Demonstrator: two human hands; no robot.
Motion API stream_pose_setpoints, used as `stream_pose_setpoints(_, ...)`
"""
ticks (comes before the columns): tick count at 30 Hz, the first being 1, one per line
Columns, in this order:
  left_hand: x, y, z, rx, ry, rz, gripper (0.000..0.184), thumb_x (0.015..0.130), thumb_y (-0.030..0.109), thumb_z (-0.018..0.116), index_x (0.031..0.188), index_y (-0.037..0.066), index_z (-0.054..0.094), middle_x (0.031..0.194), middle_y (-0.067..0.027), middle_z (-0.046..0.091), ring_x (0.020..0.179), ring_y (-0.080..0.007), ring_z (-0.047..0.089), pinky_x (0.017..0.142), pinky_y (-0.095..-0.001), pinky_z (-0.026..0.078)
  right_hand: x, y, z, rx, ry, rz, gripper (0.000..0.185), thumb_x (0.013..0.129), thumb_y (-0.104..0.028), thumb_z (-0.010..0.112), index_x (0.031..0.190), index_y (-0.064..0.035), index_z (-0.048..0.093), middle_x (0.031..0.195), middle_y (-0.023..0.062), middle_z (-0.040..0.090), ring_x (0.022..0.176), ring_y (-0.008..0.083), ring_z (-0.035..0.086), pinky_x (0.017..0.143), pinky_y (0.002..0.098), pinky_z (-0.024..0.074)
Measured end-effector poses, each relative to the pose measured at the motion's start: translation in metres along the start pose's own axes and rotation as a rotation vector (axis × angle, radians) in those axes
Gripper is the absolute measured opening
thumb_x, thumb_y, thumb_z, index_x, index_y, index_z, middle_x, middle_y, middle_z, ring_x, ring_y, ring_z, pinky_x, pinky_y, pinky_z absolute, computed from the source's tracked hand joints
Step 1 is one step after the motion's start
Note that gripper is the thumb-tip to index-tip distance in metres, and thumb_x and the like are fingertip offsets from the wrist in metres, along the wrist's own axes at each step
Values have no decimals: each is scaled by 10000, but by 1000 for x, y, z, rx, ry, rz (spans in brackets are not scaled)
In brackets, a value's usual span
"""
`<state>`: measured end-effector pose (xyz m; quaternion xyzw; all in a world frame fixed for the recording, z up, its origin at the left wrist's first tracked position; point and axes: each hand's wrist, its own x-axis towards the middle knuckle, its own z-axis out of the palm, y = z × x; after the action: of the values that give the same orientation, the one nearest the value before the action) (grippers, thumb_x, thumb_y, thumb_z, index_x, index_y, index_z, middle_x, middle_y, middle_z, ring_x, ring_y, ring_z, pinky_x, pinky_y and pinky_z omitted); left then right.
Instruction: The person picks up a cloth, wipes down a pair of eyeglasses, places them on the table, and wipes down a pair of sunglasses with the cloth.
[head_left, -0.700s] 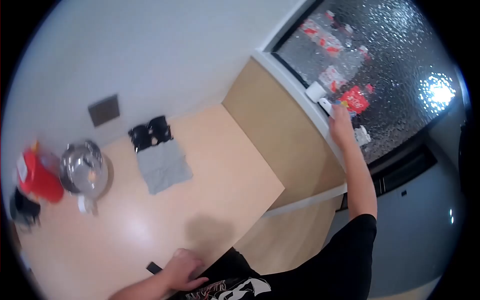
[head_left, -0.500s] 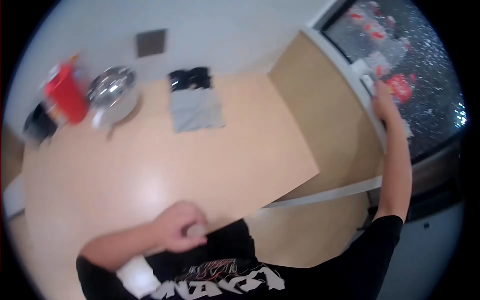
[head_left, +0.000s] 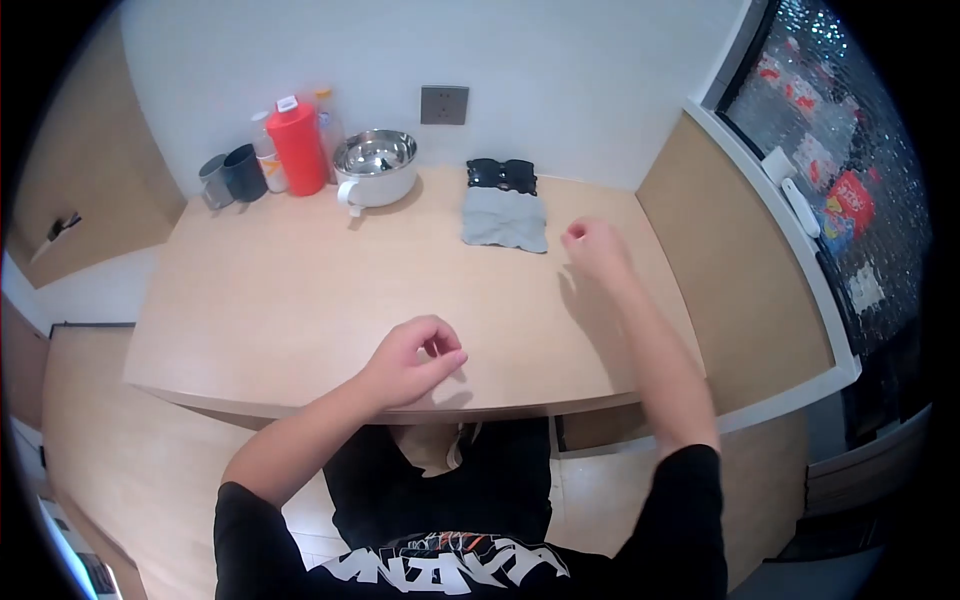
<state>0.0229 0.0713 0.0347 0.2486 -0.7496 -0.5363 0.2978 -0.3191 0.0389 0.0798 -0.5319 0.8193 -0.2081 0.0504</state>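
Note:
Above the front of the wooden desk (head_left: pixel 260 310), my left hand (head_left: pixel 410 362) is loosely curled, its thumb close to the fingertips. Nothing shows in the gap between them. My right hand (head_left: pixel 598 250) hovers over the desk's right part, fingers bent in and pressed together; whether they hold something small is hidden. Just left of it lies a grey cloth (head_left: pixel 504 220), spread flat. Black sunglasses (head_left: pixel 502 176) rest at the cloth's far edge.
Along the wall stand a white-handled steel bowl (head_left: pixel 375 180), a red bottle (head_left: pixel 297 150), clear bottles and two dark cups (head_left: pixel 243 175). A wooden side panel (head_left: pixel 745 240) bounds the desk on the right. A white remote-like device (head_left: pixel 800 207) sits on the window ledge, beside a red packet (head_left: pixel 848 208).
My right hand has come from the window ledge to above the desk near the grey cloth. My left hand has moved forward from my body over the desk. The view has turned right.

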Motion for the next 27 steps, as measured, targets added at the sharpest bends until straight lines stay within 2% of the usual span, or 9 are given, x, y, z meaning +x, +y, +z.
stream_pose_setpoints(2, 27, 1, -7, 39, 6, -176, 154, 868, 163, 689, 881, 23, 626, 855, -63, 619, 804, -159, 592, 732, -294, 485, 10, -14, 46, 62, 100, 138, 406, 836, -389, 680, 1058, -49, 704, 1043, 164, 704, 992, 337, 658, 854, 415, 517)
stream_pose_setpoints(6, 83, -36, -9, 304, 230, 14, 140, 837, 140, 667, 854, 13, 612, 913, -140, 600, 871, -285, 586, 770, -361, 484, 39, -28, 73, -5, 135, 207, 570, 821, -524, 676, 1082, -17, 671, 1131, 216, 650, 1077, 405, 605, 884, 447, 497)
stream_pose_setpoints(9, 100, -70, -19, 314, 183, 160, 136, 823, 91, 672, 886, 30, 569, 850, -112, 567, 781, -231, 572, 689, -342, 473, 54, -18, 98, 52, 213, 215, 597, 789, -535, 708, 1067, -10, 656, 1052, 203, 666, 1029, 382, 625, 878, 442, 491)
stream_pose_setpoints(13, 103, -67, -30, 299, 146, 324, 147, 776, 63, 674, 866, 36, 561, 862, -114, 563, 811, -290, 550, 732, -357, 459, 58, -12, 115, 205, 277, 166, 543, 791, -507, 717, 992, -10, 627, 998, 187, 676, 937, 366, 641, 844, 441, 484)
stream_pose_setpoints(17, 102, -72, -33, 264, 97, 198, 135, 785, 54, 671, 861, 43, 560, 880, -93, 563, 798, -229, 560, 720, -326, 465, 74, -3, 117, 213, 280, 162, 429, 807, -380, 745, 967, -10, 599, 945, 155, 675, 917, 305, 649, 812, 395, 497)
stream_pose_setpoints(21, 94, -67, -31, -4, 148, -12, 172, 825, 48, 673, 949, 46, 554, 920, -53, 567, 820, -167, 558, 761, -316, 491, 75, 1, 121, 824, 275, -87, 228, 858, -125, 694, 1022, -16, 580, 961, 99, 664, 941, 235, 649, 810, 339, 514)
stream_pose_setpoints(23, 92, -77, -30, -253, 203, -67, 221, 841, 45, 675, 1021, 47, 548, 953, -46, 565, 868, -152, 557, 800, -322, 505, 50, -28, 99, 1380, 22, -44, 233, 864, -27, 629, 1084, -24, 554, 1005, 88, 652, 965, 222, 643, 833, 344, 524)
stream_pose_setpoints(24, 87, -70, -33, -568, 170, -247, 350, 881, 97, 666, 1192, 18, 525, 1086, -91, 584, 1024, -183, 571, 889, -353, 510, 35, -44, 87, 1654, -123, -25, 260, 866, 22, 597, 1115, -28, 541, 1027, 82, 646, 978, 215, 640, 845, 347, 529)
stream_pose_setpoints(27, 79, -36, -35, -1000, 254, -277, 483, 910, 140, 646, 1321, -30, 458, 1217, -151, 569, 1201, -225, 529, 949, -396, 502, -4, -71, 75, 1676, -348, -104, 368, 856, 68, 548, 1204, -35, 487, 1120, 99, 621, 1017, 230, 633, 893, 379, 533)
